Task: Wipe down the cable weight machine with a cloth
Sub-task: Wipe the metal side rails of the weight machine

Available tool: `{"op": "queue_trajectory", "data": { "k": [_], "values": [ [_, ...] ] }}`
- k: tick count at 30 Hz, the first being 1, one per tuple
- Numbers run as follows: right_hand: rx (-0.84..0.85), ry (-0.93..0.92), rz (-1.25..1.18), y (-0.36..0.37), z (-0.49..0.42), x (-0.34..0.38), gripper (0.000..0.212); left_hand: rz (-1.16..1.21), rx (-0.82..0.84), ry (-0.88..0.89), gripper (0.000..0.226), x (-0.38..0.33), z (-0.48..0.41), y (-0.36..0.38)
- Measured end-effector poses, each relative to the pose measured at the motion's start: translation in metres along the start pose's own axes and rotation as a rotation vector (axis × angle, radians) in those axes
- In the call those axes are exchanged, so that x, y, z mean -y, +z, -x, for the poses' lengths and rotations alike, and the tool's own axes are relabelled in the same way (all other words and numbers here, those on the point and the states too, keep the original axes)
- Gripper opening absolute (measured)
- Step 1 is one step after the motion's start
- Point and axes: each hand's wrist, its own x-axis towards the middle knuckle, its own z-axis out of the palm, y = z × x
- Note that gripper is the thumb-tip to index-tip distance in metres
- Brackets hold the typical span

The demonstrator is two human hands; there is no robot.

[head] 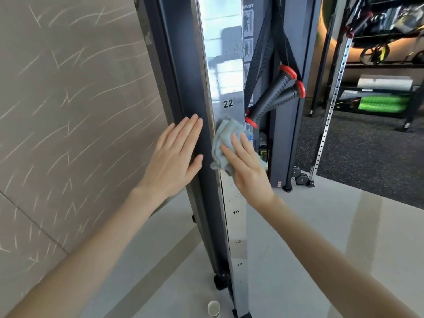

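The cable weight machine's shiny numbered upright (223, 65) rises through the middle of the head view, with a dark frame post (190, 88) along its left side. A crumpled grey-blue cloth (223, 138) is pressed flat against the shiny face just below the number 22. My right hand (246, 166) lies on the cloth with its fingers spread, holding it against the metal. My left hand (174, 157) rests flat and open on the dark post, level with the cloth.
Black strap handles with red ends (278, 92) hang just right of the upright. A patterned wall (68, 111) stands close on the left. A paper cup (213, 308) sits on the pale floor by the base. Shelving (380, 88) and a perforated rail (330, 106) stand at right.
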Motion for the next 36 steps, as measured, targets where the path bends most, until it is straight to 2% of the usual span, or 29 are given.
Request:
{"op": "queue_trajectory", "data": {
  "k": [2, 4, 8, 11, 15, 19, 22, 27, 30, 36],
  "values": [
    [-0.005, -0.016, -0.003, -0.003, -0.011, 0.003, 0.041, -0.011, -0.009, 0.069, 0.062, 0.004, -0.001, 0.001],
    [-0.026, -0.012, 0.026, -0.013, -0.042, 0.008, 0.034, -0.009, -0.017, 0.134, 0.063, 0.009, -0.004, 0.001],
    [-0.068, 0.042, 0.086, -0.026, -0.089, 0.013, 0.040, -0.003, -0.053, 0.219, 0.066, 0.022, -0.014, 0.001],
    [-0.059, 0.099, 0.089, -0.023, -0.077, 0.019, 0.039, 0.032, -0.081, 0.289, 0.064, 0.029, -0.020, 0.001],
    [-0.089, 0.337, 0.019, 0.003, -0.010, 0.040, 0.053, 0.026, -0.077, 0.399, 0.060, 0.029, -0.025, 0.007],
    [-0.116, 0.578, 0.022, 0.031, 0.052, 0.055, 0.042, -0.059, -0.111, 0.476, 0.060, 0.030, -0.022, 0.016],
    [-0.161, 0.700, 0.017, 0.034, 0.042, 0.067, 0.047, -0.044, -0.095, 0.536, 0.063, 0.029, -0.015, 0.021],
    [-0.289, 0.633, -0.030, 0.022, -0.028, 0.071, 0.045, -0.041, -0.099, 0.573, 0.066, 0.037, -0.015, 0.022],
    [-0.309, 0.625, -0.032, 0.031, -0.021, 0.070, 0.045, -0.037, -0.094, 0.593, 0.065, 0.038, -0.015, 0.023],
    [-0.348, 0.897, -0.119, 0.071, 0.067, 0.088, 0.050, -0.058, -0.054, 0.653, 0.066, 0.039, -0.002, 0.035]
  ]
}}
